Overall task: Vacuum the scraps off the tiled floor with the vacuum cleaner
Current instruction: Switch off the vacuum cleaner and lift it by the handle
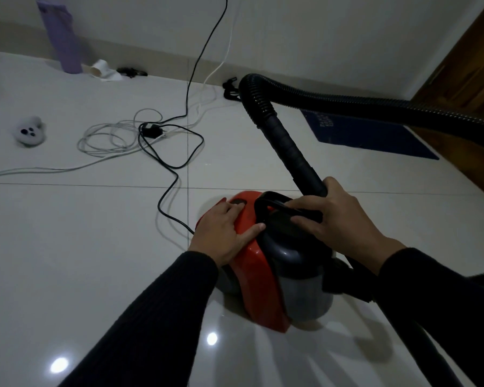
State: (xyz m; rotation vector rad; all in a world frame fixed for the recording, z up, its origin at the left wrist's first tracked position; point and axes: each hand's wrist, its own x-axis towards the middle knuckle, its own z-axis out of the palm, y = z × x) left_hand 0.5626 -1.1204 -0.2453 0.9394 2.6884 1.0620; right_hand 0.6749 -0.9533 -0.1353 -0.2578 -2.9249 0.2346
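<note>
A single wide-angle, head-worn camera looks forward and steeply down at the tiled floor (pixel 95 247), close above the vacuum (pixel 263 269) and both hands at lower centre. The view faces the wall (pixel 319 37), which crosses the top of frame, with a wooden door (pixel 464 79) at the right edge. Straight lines bow toward the edges.

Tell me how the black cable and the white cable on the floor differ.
The black cable runs to the vacuum cleaner, entering beside the left hand; the white cable trails off the left edge. The black cable makes one wide loop; the white cable lies in several stacked coils. Both come down the wall and meet at a black plug.
</note>
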